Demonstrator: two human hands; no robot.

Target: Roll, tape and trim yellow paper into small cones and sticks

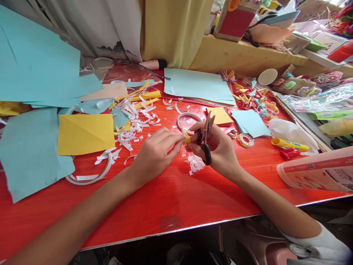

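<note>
Over the middle of the red table (143, 206), my left hand (156, 152) pinches a small folded piece of yellow paper (186, 139). My right hand (220, 147) is closed around black-handled scissors (206, 138), their blades pointing up and away from the paper. The thumb and a finger of that hand also reach the right side of the yellow piece. Just beyond the hands lies a roll of white tape (189, 122). Beneath them is a small heap of white paper scraps (195, 163). The exact fold of the yellow piece is partly hidden by fingertips.
Left are large blue sheets (33, 147), a yellow sheet (85, 134), another tape ring (91, 179) and white strips (135, 119). Right are blue squares (250, 123), a small tape roll (245, 140), a glue stick (289, 144) and a large cup (317, 171) near the edge.
</note>
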